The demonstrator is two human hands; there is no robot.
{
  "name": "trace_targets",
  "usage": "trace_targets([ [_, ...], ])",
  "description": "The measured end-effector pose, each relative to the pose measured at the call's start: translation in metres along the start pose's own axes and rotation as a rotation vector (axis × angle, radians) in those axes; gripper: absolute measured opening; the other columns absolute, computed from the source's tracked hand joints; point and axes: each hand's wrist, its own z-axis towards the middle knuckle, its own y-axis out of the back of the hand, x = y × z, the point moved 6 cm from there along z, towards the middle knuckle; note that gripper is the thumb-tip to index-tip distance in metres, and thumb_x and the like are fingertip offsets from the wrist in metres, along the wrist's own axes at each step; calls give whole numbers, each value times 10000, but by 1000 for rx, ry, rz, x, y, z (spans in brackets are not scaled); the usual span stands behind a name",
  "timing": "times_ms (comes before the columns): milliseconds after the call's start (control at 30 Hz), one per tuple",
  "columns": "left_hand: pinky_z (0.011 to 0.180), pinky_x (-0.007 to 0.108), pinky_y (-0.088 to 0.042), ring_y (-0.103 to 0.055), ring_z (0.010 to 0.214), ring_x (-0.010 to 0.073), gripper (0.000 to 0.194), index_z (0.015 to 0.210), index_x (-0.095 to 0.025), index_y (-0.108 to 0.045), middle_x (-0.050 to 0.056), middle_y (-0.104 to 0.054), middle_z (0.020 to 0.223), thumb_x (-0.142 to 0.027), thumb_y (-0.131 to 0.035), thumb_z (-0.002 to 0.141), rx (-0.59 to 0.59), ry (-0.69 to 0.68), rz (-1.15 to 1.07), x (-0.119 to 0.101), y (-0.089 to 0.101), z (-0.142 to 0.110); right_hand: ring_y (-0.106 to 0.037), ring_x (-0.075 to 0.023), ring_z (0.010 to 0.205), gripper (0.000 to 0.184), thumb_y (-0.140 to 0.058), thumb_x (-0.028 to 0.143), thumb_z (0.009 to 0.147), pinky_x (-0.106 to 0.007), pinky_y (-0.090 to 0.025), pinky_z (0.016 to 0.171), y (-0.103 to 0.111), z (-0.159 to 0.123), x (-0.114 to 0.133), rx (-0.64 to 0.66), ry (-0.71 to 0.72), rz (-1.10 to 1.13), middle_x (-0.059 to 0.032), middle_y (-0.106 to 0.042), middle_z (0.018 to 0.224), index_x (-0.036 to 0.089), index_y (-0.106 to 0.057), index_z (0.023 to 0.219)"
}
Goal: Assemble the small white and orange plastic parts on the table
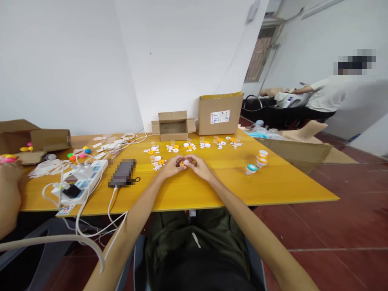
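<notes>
Above the middle of the yellow table (194, 192), my left hand (172, 166) and my right hand (197, 165) meet with curled fingers. Between their fingertips they grip a small orange-and-white part (184, 163), mostly covered by the fingers. Just left of my left hand lies a pile of small white pieces (157, 165) with an orange disc (161, 161) and a white disc (158, 157). Beyond my hands, several similar piles run in a row, each near a small clear cup (202, 139). To the right stand a jar with a teal lid (251, 167) and stacked jars with pale and orange lids (262, 158).
An open cardboard box (173, 128) and a taller closed carton (220, 114) stand at the back. On the left are a phone (123, 173), a power strip (86, 182), cables and colourful small toys (79, 154). Another person's arm (9, 194) is at far left; a person sits far right.
</notes>
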Motion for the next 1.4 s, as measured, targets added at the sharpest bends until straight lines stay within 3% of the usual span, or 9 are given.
trace_targets([
  [533,802,302,-544,-650,813,162,321,1088,-173,-684,57,-740,1020,-321,-708,804,12,-3,22,1,1,0,-660,-201,914,179,-648,328,858,-322,-543,793,2,1,-5,-44,-1,-9,-37,-728,1022,245,-693,1010],
  [733,779,297,-544,-624,770,158,334,1090,-175,-691,44,-741,978,-336,-710,798,-12,-2,83,4,2,1,-649,-223,954,255,-557,367,943,-341,-547,807,17,-4,9,-225,43,-101,-61,-696,1067,257,-681,1137],
  [867,781,304,-544,-621,757,161,295,1067,-179,-701,33,-735,931,-309,-688,803,-23,-12,115,4,3,0,-642,-233,931,306,-527,373,973,-388,-540,900,26,-8,8,-324,53,-206,-80,-658,1127,277,-657,1233],
  [1100,759,286,-524,-599,748,154,250,1016,-193,-698,2,-694,845,-307,-680,794,-17,0,127,3,4,-1,-643,-264,897,298,-646,207,851,-405,-557,873,22,-6,-36,-237,-51,-345,-75,-676,992,324,-710,1118],
  [1400,732,268,-503,-583,724,137,226,981,-188,-659,-9,-672,838,-193,-633,757,-5,2,127,-1,2,-1,-689,-188,783,440,-632,137,799,-405,-603,858,17,2,-43,-163,-132,-171,-67,-705,1068,260,-666,1220],
])
